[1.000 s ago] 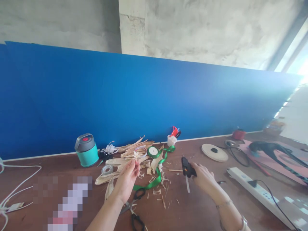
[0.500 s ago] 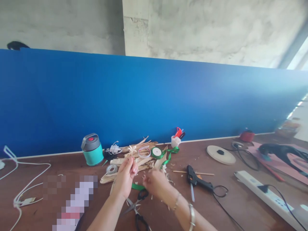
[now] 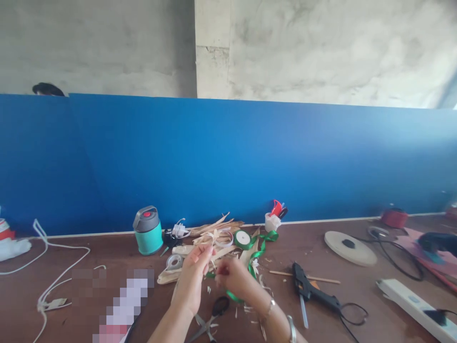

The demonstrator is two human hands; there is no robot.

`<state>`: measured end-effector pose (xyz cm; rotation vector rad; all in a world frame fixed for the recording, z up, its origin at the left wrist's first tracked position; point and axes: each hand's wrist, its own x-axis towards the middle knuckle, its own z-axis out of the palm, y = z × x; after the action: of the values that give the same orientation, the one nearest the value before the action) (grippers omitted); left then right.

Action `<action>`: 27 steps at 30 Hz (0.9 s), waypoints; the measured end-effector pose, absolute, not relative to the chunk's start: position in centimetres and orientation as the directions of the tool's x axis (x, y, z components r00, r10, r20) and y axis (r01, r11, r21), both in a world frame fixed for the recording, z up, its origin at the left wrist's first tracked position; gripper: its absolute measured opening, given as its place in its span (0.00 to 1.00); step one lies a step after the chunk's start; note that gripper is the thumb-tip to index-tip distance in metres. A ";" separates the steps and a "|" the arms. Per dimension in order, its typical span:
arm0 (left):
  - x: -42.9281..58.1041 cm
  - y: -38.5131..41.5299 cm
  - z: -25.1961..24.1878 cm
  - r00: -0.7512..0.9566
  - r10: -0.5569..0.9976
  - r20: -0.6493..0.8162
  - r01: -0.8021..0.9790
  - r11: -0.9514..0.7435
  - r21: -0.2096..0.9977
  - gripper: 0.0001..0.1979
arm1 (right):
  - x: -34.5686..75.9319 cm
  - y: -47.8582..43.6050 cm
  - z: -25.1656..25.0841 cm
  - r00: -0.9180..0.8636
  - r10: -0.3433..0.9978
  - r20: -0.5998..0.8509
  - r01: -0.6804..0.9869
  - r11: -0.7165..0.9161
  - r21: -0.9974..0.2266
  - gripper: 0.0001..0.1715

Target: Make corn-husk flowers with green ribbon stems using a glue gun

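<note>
My left hand [image 3: 195, 276] is raised over the table, thumb and fingers pinched around the base of a small pale flower [image 3: 214, 236] that looks made of dried husk. Close beside it on the right, my right hand [image 3: 235, 281] has curled fingers; whatever they may grip is too blurred to make out. Green ribbon [image 3: 233, 296] shows just beneath the right hand. Open scissors [image 3: 205, 326] with black handles lie below, between my forearms. Behind the hands are dried husk strips [image 3: 210, 227], a green ribbon spool [image 3: 243, 239] and a tape roll [image 3: 174, 262]. Another pale flower [image 3: 254, 266] lies right of my right hand.
A teal flask [image 3: 149, 238] stands back left, white cables [image 3: 67, 267] farther left. On the right are a glue gun [image 3: 314, 290] across a thin stick [image 3: 326, 280], a round cream disc [image 3: 350, 248] and a power strip [image 3: 407, 297]. A pen cup [image 3: 273, 222] stands before the blue partition [image 3: 250, 157].
The view has shifted, so the scene sits farther right and lower. My left hand still pinches the flower. My right hand stays close to it, fingers curled, with more ribbon showing below.
</note>
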<state>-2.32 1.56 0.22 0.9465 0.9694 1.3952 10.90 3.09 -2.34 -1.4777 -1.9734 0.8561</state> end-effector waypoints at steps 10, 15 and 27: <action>-1.5 0.8 1.6 -0.042 0.996 -0.076 -0.451 0.049 0.891 0.13 | 15.6 1.7 3.9 -0.275 0.959 0.065 0.261 0.139 -0.955 0.08; -0.6 0.7 1.9 -0.010 0.999 -0.042 -0.418 0.034 0.908 0.15 | 15.0 1.2 4.2 -0.289 0.948 0.134 0.256 0.211 -0.943 0.12; 0.8 -0.8 2.9 0.033 0.996 -0.087 -0.452 0.092 0.887 0.16 | 13.7 1.2 4.5 -0.100 0.938 0.332 0.356 0.345 -0.868 0.10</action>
<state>0.80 -0.80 2.86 0.8005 0.8925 1.3207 13.73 1.18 4.53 -1.1784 -1.6517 0.7626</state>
